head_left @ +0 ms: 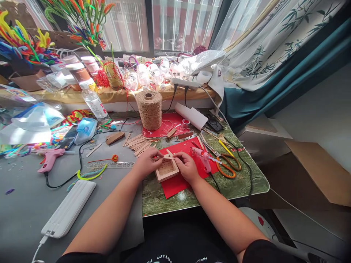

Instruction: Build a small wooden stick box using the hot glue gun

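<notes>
A small square box built of craft sticks (168, 177) rests on the red sheet (175, 190), its hollow facing up. At the box's far rim, my left hand (148, 162) pinches a short craft stick (168, 156) by its left end. The fingers of my right hand (187, 167) are closed at the right end of the same piece, where another short stick angles upward. Fingertips hide the exact contact. Just right of my right hand lies a pink glue gun (203, 159). Beyond my left hand is a pile of loose craft sticks (138, 144).
Orange-handled scissors (229, 164) lie to the right, with a cable behind them. A big twine spool (149, 109) stands at the back. Leftward are a second pink glue gun (52, 159), a clear ruler (120, 165) and a white power bank (70, 208).
</notes>
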Tool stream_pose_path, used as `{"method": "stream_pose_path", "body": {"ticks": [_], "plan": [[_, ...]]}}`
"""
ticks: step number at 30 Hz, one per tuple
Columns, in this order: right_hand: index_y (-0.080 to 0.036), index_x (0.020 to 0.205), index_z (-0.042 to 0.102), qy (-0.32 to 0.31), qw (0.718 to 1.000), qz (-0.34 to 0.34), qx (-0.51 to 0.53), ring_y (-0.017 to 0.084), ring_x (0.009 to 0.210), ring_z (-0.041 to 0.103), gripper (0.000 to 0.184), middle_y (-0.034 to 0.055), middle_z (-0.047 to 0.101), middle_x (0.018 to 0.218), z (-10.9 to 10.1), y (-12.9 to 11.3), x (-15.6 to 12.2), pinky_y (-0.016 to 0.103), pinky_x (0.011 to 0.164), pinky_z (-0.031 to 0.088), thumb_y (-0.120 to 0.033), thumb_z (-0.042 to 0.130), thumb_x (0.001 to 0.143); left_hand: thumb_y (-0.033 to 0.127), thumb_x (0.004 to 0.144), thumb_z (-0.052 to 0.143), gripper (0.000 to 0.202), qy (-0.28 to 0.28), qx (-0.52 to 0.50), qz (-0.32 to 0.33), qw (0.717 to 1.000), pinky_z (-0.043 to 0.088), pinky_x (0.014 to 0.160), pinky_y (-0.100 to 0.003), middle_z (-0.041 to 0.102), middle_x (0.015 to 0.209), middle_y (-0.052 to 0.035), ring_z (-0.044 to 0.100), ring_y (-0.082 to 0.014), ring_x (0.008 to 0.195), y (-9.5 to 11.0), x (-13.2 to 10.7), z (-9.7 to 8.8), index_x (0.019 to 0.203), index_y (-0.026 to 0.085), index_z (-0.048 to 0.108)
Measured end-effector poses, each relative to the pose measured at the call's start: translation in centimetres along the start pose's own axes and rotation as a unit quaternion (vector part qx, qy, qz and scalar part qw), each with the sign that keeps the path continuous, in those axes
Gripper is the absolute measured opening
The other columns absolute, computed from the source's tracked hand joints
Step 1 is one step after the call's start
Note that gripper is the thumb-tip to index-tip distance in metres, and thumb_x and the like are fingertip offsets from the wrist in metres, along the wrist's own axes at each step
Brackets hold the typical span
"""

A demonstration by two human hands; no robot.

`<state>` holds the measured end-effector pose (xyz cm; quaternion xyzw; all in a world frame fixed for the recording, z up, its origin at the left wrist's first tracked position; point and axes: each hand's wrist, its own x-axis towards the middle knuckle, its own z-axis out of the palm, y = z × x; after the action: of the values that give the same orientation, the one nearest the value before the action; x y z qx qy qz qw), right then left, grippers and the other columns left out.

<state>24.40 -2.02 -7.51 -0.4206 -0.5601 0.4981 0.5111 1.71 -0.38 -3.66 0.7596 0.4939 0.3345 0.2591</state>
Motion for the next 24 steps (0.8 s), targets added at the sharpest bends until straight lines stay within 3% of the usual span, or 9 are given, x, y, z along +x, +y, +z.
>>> {"method": "stream_pose_path", "body": {"ticks": [10, 16, 24], "plan": [[-0.024, 0.102, 0.07, 0.032, 0.999, 0.009, 0.002, 0.023, 0.087, 0.072, 0.025, 0.0056, 0.076, 0.095, 0.1, 0.6, 0.1, 0.035, 0.079, 0.059, -0.048, 0.07, 0.094, 0.029, 0.088, 0.068, 0.007, 0.009, -0.007, -0.013, 1.0, 0.049, 0.08, -0.036, 0.071, 0.09, -0.0034, 0.065, -0.0219, 0.088, 0.3, 0.0, 0.1, 0.086, 0.023, 0.071], [-0.024, 0.107, 0.07, 0.044, 0.999, 0.007, 0.008, 0.023, 0.091, 0.072, 0.025, 0.0059, 0.075, 0.099, 0.2, 0.9, 0.2, 0.035, 0.082, 0.058, -0.046, 0.068, 0.096, 0.033, 0.09, 0.068, 0.013, 0.008, -0.019, -0.06, 0.998, 0.051, 0.084, -0.037, 0.075, 0.1, -0.0046, 0.067, -0.0235, 0.095, 1.0, -0.1, 0.2, 0.097, 0.023, 0.074], [-0.024, 0.111, 0.07, 0.049, 0.998, 0.017, 0.046, 0.022, 0.097, 0.073, 0.025, 0.0067, 0.076, 0.104, 0.4, 0.9, 0.7, 0.035, 0.088, 0.059, -0.043, 0.071, 0.095, 0.038, 0.091, 0.069, 0.018, 0.014, -0.055, -0.097, 0.994, 0.054, 0.084, -0.038, 0.078, 0.099, -0.0045, 0.07, -0.0243, 0.094, 1.1, -0.1, 0.3, 0.097, 0.023, 0.076]]}}
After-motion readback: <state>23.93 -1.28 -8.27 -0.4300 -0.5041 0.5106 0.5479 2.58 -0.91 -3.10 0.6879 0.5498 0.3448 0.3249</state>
